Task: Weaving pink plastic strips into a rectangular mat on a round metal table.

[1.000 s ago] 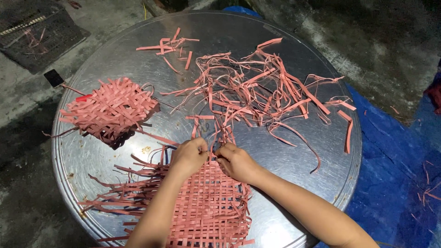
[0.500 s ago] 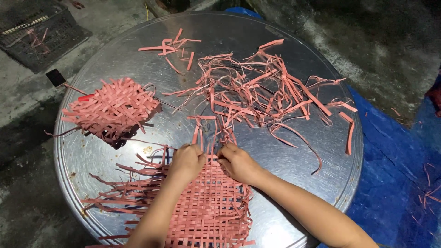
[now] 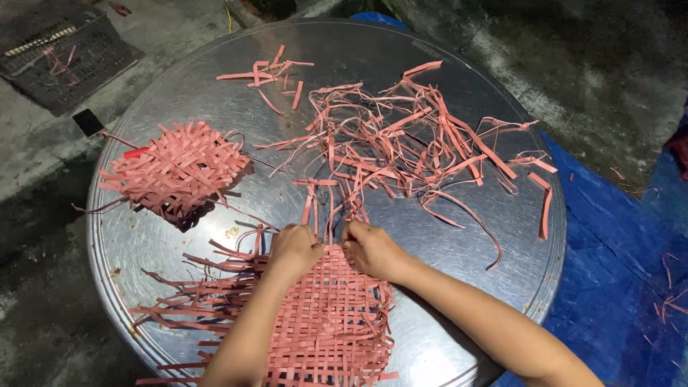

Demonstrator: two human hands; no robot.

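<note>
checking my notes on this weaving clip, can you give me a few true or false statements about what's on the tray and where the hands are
1. Both hands rest at the far edge of the woven mat. True: the left hand and the right hand sit side by side there.
2. The round metal tray is square. False: it is round.
3. A second, smaller woven piece lies left of the hands. True.
4. The loose strips are green. False: they are pinkish red.
5. A blue tarp lies on the ground to the left. False: it is on the right.
</note>
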